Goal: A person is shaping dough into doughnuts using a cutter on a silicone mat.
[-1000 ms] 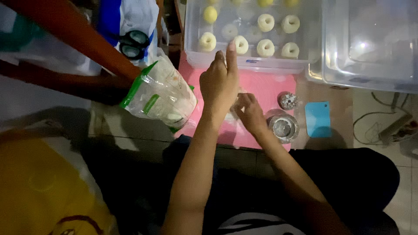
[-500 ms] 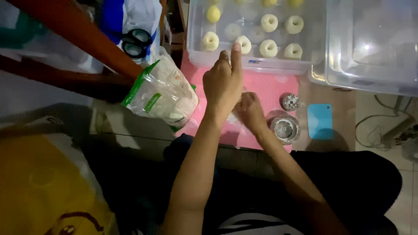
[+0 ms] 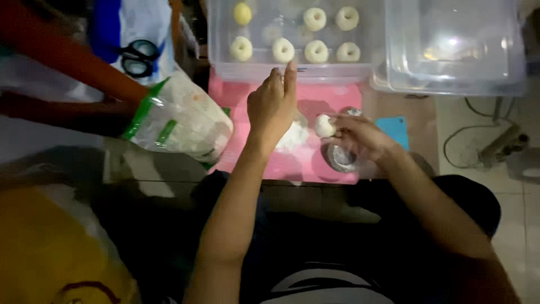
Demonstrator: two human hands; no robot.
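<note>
While the head camera looks straight down, these lines hold for its one view:

Left hand: the left hand (image 3: 272, 107) is raised over the pink mat (image 3: 332, 95), forefinger pointing up toward the near wall of the clear tray (image 3: 292, 73); the other fingers are loosely curled, nothing held.

Right hand: the right hand (image 3: 360, 135) pinches a small white dough ball (image 3: 324, 125) between its fingertips, just above the mat.

Dough ball: it sits at the tips of the right fingers, near the round metal mould (image 3: 341, 157) and beside a patch of white flour (image 3: 293, 137) on the mat.

Clear tray: it holds shaped dough rings (image 3: 316, 50) in rows, with one smooth yellowish ball (image 3: 242, 13) at the far left.

Second container: an upturned clear plastic box (image 3: 453, 45) stands just right of the tray.

Blue scraper: a small blue card (image 3: 396, 128) lies right of the mat, near the right hand.

Flour bag: a plastic bag with green edging (image 3: 180, 121) lies left of the mat, held by another person's arms (image 3: 73, 73).

Scissors: black-handled scissors (image 3: 135, 56) lie on cloth at the upper left.
</note>
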